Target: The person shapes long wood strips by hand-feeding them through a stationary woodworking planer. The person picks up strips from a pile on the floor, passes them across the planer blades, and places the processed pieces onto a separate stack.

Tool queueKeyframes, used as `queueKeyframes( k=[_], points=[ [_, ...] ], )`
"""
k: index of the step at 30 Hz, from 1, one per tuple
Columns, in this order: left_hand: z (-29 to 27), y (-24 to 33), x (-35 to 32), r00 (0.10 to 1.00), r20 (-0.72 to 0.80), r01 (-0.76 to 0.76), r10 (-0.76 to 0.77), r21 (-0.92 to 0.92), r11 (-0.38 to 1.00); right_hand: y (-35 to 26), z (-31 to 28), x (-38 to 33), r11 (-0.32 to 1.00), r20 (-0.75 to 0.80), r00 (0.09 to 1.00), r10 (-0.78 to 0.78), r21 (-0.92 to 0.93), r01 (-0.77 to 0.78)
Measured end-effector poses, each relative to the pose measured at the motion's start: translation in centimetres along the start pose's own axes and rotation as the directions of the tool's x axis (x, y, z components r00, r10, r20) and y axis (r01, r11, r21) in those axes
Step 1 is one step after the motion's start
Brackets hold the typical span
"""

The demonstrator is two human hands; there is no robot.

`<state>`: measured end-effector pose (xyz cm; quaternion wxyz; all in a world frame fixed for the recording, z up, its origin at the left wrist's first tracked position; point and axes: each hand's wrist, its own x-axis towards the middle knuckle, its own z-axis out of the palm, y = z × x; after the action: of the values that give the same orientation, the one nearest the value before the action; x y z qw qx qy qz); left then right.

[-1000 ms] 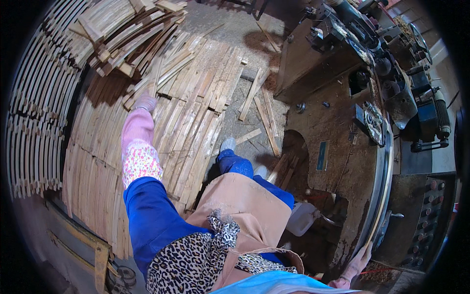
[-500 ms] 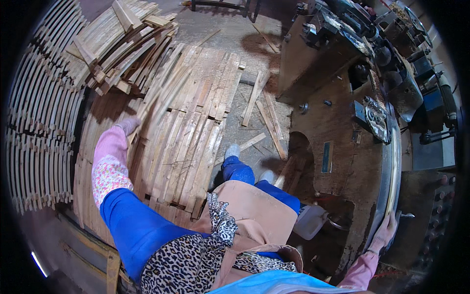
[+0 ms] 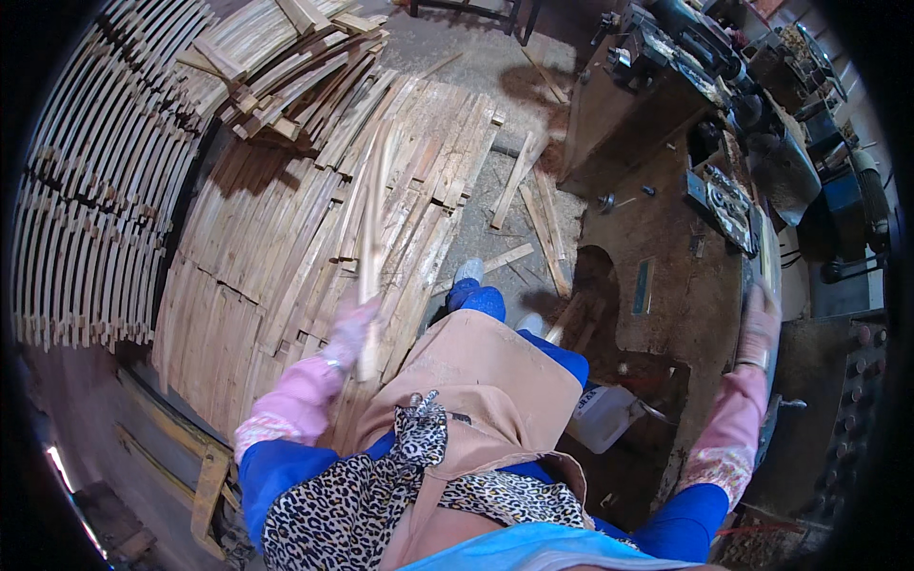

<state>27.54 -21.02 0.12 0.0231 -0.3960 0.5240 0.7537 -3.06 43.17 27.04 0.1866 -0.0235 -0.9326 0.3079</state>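
Note:
My left hand (image 3: 350, 326), in a pale glove, grips a long thin wooden slat (image 3: 369, 252) that blurs upward over the slat pile (image 3: 286, 238). My right hand (image 3: 759, 324), also gloved, rests on the edge of a dark metal machine table (image 3: 676, 276) at the right; whether it holds anything is unclear. I wear pink sleeves over blue, a tan apron and a leopard-print cloth. My feet stand between the pile and the machine.
More slats lie stacked in rows at the far left (image 3: 76, 238) and in a crossed heap (image 3: 276, 57) at the top. Loose slats (image 3: 533, 209) litter the concrete floor. A white plastic container (image 3: 605, 414) sits under the machine. Machinery (image 3: 724, 67) fills the upper right.
My left hand drew back from the pile toward my body, now lifting a slat. My right hand rose into view onto the machine table's edge.

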Motion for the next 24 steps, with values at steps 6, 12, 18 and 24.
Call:
queueKeyframes(
  k=[6, 12, 18, 24],
  points=[
    [27.7, 8.9, -5.9, 0.776, 0.508, -0.145, 0.374, -0.433, 0.889, -18.8, 9.6, -16.2, 0.896, 0.595, 0.737, -0.321, 0.443, 0.032],
    [45.1, 9.8, -11.1, 0.022, 0.946, -0.525, 0.323, -0.264, 0.809, -15.0, -0.7, -19.4, 0.846, 0.171, 0.985, 0.008, 0.524, -0.098],
    [39.7, 8.4, -8.1, 0.308, 0.939, -0.631, 0.151, 0.083, 0.771, -4.7, -16.4, -30.3, 0.868, -0.034, 0.954, 0.298, -0.407, -0.285],
    [29.5, -1.6, 8.4, 0.77, 0.573, -0.469, 0.279, 0.213, 0.857, 4.1, -14.8, -23.6, 0.965, -0.215, 0.971, 0.102, -0.214, -0.149]
  ],
)
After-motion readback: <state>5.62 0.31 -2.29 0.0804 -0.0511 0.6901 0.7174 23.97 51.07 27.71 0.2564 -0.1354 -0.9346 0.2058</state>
